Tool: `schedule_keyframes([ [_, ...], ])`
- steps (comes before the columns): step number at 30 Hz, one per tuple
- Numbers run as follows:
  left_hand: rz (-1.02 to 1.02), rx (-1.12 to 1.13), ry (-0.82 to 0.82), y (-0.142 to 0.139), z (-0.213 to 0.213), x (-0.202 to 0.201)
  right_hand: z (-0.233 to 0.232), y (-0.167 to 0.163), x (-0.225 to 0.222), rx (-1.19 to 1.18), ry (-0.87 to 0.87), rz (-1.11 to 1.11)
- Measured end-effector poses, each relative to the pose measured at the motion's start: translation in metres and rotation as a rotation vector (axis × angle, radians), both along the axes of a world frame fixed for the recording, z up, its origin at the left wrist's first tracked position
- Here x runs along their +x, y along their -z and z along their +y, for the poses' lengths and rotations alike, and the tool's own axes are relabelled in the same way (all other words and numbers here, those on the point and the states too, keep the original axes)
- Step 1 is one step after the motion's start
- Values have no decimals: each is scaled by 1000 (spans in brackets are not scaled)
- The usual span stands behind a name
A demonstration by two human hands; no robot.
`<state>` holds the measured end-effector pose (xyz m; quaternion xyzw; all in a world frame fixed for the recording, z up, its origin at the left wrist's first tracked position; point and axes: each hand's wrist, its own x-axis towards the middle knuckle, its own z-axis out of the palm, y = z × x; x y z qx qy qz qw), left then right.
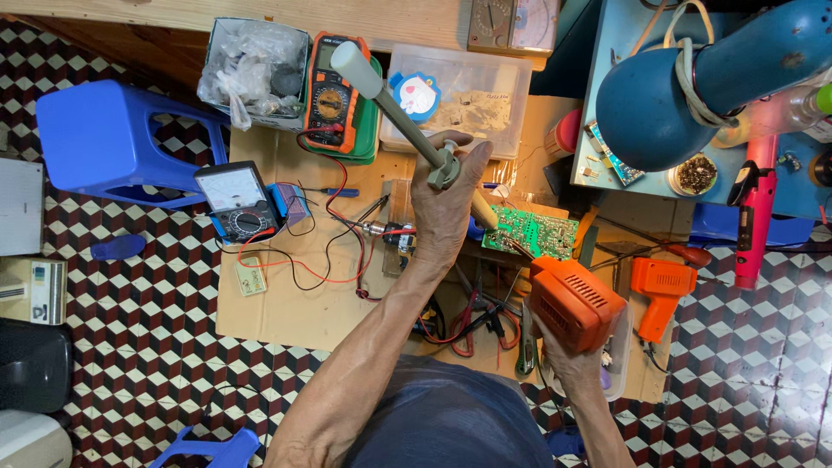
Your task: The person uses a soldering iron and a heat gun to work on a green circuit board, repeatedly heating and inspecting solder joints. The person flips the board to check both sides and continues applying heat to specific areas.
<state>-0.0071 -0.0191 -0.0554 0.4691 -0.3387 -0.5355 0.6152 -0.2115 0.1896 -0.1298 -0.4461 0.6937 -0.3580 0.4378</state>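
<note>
Right hand (579, 354) grips an orange soldering gun (574, 301); left hand (446, 204) clasps a grey desoldering pump (394, 106). Both tips meet the green circuit board (530, 231); desoldering seems underway, needing steady aim.

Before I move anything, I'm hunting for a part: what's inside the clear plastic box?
Inside the clear plastic box, pale powdery stuff shows; a blue round sticker covers its left part.

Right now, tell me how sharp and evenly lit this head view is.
Head view: mostly sharp at the centre, where the left hand grips a grey desoldering pump and the right hand holds an orange soldering gun; light is bright and even, with soft shadows on the cardboard sheet; the blue lamp head close to the lens is soft; edges bow slightly from the wide lens.
</note>
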Motion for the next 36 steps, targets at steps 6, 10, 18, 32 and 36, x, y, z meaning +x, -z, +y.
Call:
schedule_keyframes([
  [6,-15,13,-3,1,0,1,4,16,-10,153,32,-56],
  [10,-41,12,14,0,1,2,4,19,-12,-165,-290,338],
  [18,-20,-2,-11,-1,0,2,-6,-7,2,75,44,-50],
  [32,26,23,-3,0,1,3,7,34,-24,-140,-188,188],
  [36,24,25,8,-2,-1,4,11,64,-46,-109,-321,424],
])
